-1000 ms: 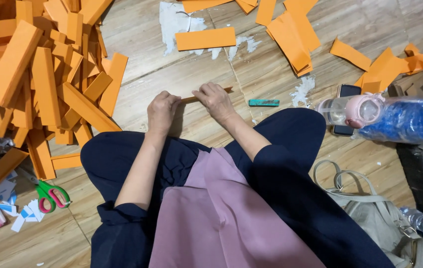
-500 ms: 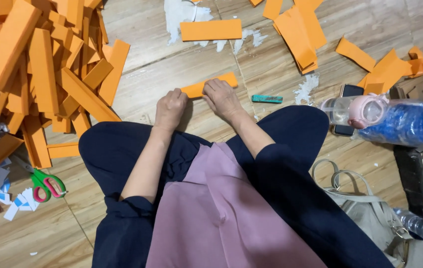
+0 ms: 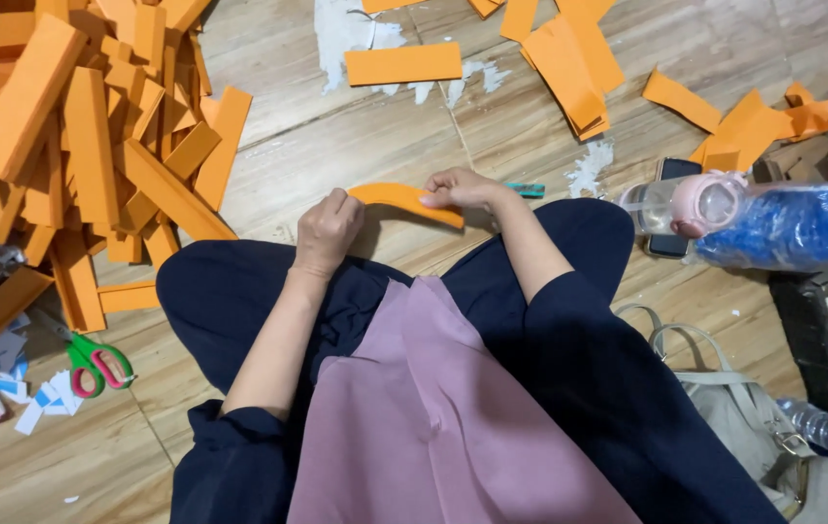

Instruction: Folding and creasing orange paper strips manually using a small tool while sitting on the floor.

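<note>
Orange foam strip (image 3: pixel 404 200) bowed between our left hand (image 3: pixel 327 231) and right hand (image 3: pixel 461 188), both grips closed on its ends.

Bare floor (image 3: pixel 336 146) ahead, between orange pile (image 3: pixel 74 146) and scattered strips (image 3: pixel 569 58).

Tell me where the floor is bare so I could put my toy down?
Bare wooden floor lies between the big pile of orange strips and the lone orange strip, just beyond the hands. It is crowded at the pile, and around the bottle and blue bag.
</note>
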